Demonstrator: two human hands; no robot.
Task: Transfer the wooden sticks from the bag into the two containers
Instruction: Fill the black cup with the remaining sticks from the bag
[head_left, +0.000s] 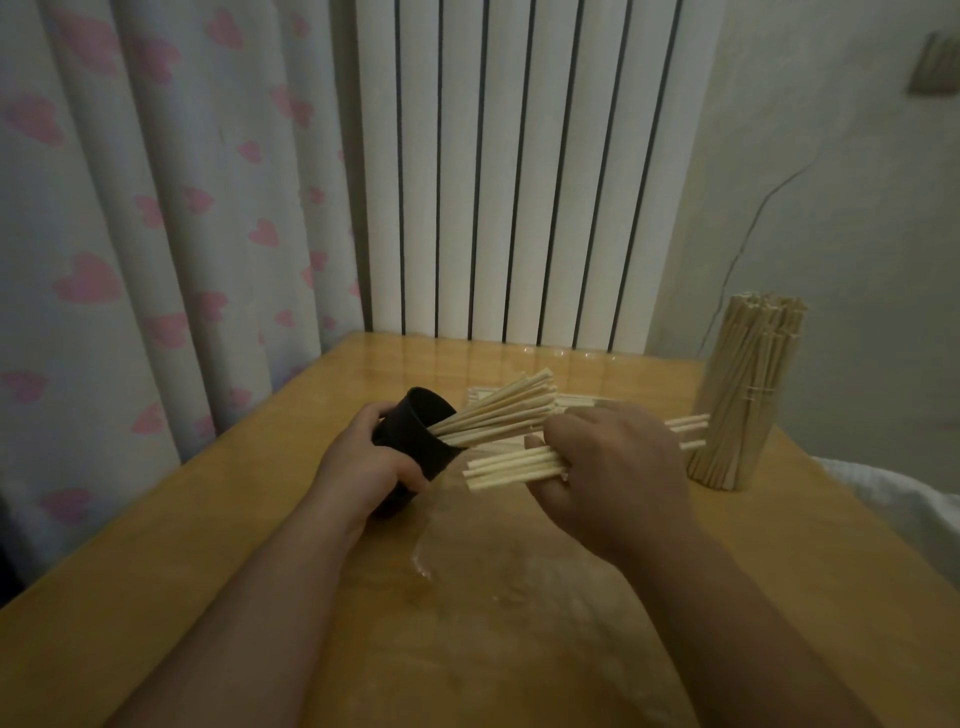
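- Left hand (382, 460) grips a tilted dark round cup (415, 441) at frame centre, pale wooden sticks (498, 410) fanning from it.
- Right hand (613, 467) clutches a loose stick bundle (511, 467) just right of its mouth.
- Light, stiff, likely slippery: hold mid-length.

Left forearm (249, 597): bare, comes in from the bottom left and runs up and right to the wrist.
Left hand (371, 460): fingers and thumb curled round a black cup (415, 441), held tilted with its mouth toward the right.
Right forearm (753, 623): bare, enters from the lower right, angled up and left.
Right hand (618, 478): back faces the camera, fingers curled round a bunch of sticks (511, 467) that points left.
Between them: the 2 hands are near each other, not touching.
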